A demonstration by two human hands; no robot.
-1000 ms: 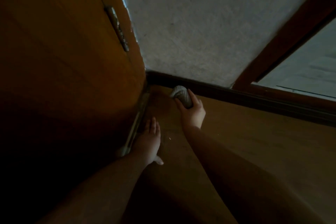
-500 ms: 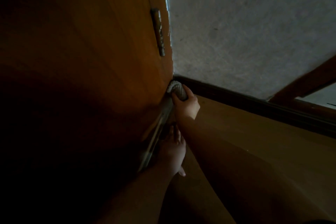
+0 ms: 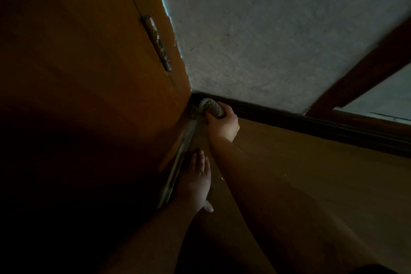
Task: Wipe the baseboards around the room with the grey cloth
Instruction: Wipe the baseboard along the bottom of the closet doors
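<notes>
The bunched grey woven cloth [image 3: 210,108] sits at the corner where the dark wooden baseboard [image 3: 311,125] meets the orange-brown wooden door [image 3: 89,73], pressed against the baseboard's end just ahead of the right hand [image 3: 222,124]. That hand has its fingers curled round the near side of the wad and grips it firmly. The left hand [image 3: 196,181] lies nearer the person, behind and left of the right one, fingers straight and flat on the brown wooden floor [image 3: 311,184] beside the door's lower edge; it holds nothing and appears to serve as a brace.

Judgement: the cloth looks soft, light and readily compressed, not fragile. Bunched in the palm, as held, it should take pressure well; a loose tail could snag in the gap under the door.

Above the hand rises a rough grey plastered wall [image 3: 266,40]. A metal hinge [image 3: 158,44] is fixed to the door, up and left.
</notes>
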